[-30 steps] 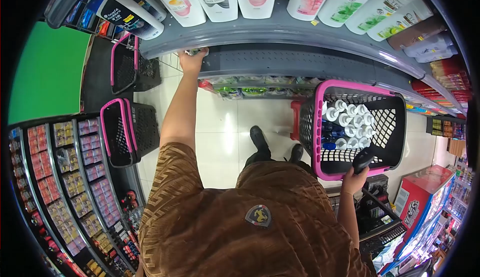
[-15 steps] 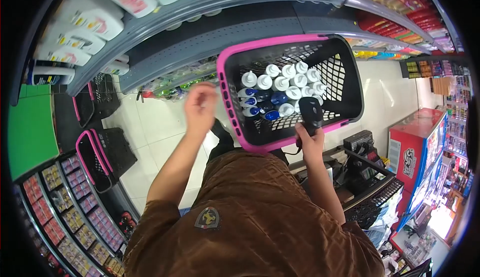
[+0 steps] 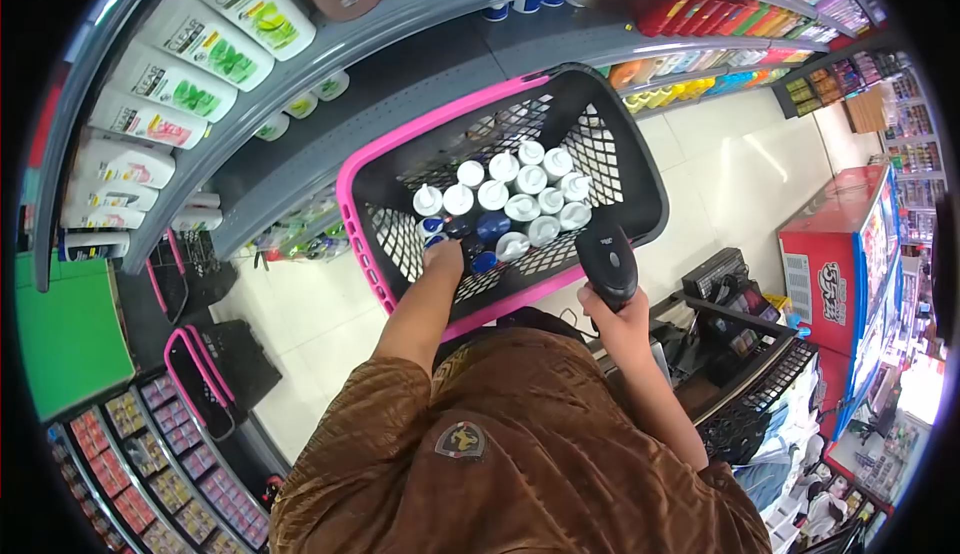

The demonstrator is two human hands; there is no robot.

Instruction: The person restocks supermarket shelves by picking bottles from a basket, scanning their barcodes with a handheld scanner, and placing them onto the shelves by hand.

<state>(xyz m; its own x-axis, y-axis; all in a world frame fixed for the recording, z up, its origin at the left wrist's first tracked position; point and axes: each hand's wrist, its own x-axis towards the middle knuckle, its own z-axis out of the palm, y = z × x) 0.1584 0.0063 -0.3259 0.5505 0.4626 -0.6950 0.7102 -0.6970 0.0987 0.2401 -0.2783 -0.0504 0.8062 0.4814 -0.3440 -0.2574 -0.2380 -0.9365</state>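
Overhead view of a black shopping basket [image 3: 645, 174] with a partly pink rim, holding an upright cluster of bottles. White-capped bottles [image 3: 504, 167] occupy the middle and extend toward the far edge; blue-capped bottles [image 3: 492, 226] stand nearer the left corner of the near edge. The left hand [image 3: 445, 259] reaches over that edge to the blue-capped group; its fingertips are hidden, so whether it grips a bottle cannot be told. The right hand [image 3: 622, 319], closed around the handle of a black handheld scanner [image 3: 608, 264], lies just outside the near edge, toward its right end; the scanner's head points into the basket. Beyond the far edge runs a grey shelf [image 3: 380, 99].
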